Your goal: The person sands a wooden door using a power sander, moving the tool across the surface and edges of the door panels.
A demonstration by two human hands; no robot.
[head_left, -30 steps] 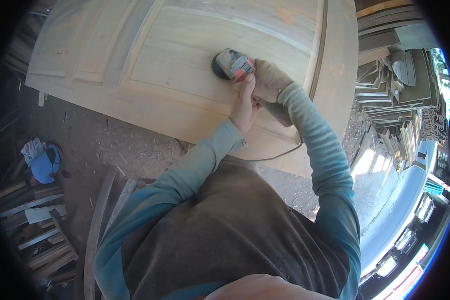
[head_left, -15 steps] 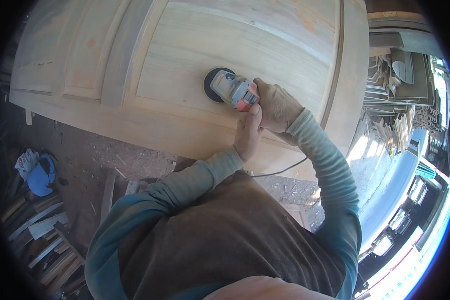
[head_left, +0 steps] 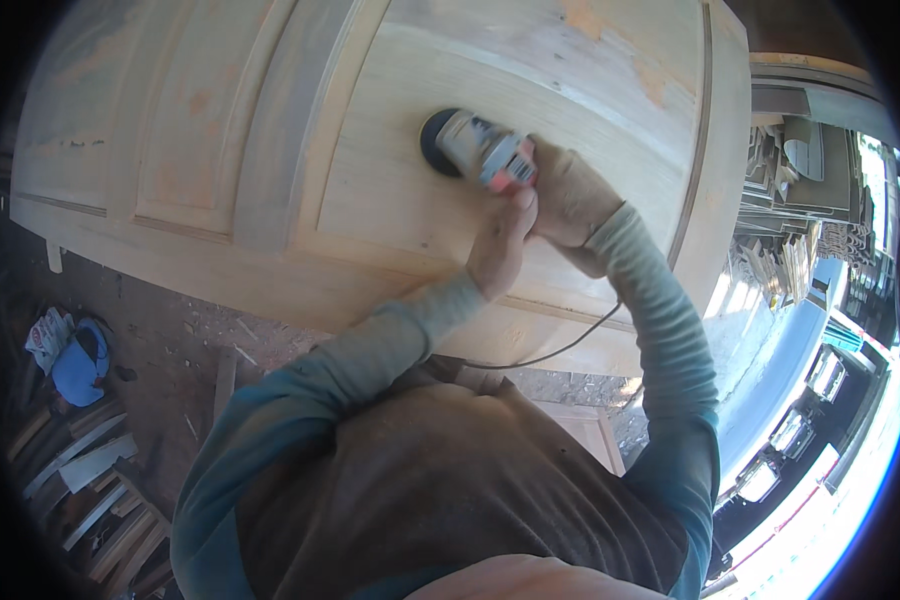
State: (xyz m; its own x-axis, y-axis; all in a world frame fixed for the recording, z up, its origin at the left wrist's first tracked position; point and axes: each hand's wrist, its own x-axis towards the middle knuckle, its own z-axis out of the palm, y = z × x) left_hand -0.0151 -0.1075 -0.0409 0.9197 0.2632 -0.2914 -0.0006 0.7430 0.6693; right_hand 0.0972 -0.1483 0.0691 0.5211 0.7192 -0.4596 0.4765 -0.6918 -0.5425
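Your dark brown shirt front (head_left: pixel 450 490) is nearest, teal sleeves (head_left: pixel 660 340) reaching up from both sides. Past it a thin dark cord (head_left: pixel 570 345) sags in a curve, one end dropping out of sight by your right forearm. Left hand (head_left: pixel 497 255): closed in from the body side, thumb against the pinkish-red section of the angle-grinder-type sander (head_left: pixel 470 145); can't tell how far those fingers wrap under. Right hand (head_left: pixel 577 195): closed round the barrel from the right. Both busy with the one tool. Key relation: sander head lies ahead and left of both hands, long axis slanting from the black disc (head_left: pixel 432 148) at upper left down to the barrel under your right palm. Right hand lies more in line with that axis; left sits on the near flank, nearer your torso. Disc is over the large door panel (head_left: pixel 610 115), between its left and right edges; can't confirm contact or pad tilt from above. The panelled wooden door (head_left: pixel 250 285) lies broadly flat, orange-tinted patches (head_left: pixel 582 18) toward its far side. Beyond its edges: littered floor (head_left: pixel 160 315), blue bag-like item (head_left: pixel 78 372) and timber offcuts (head_left: pixel 95 462) at left; stacked boards (head_left: pixel 820 200) far right.
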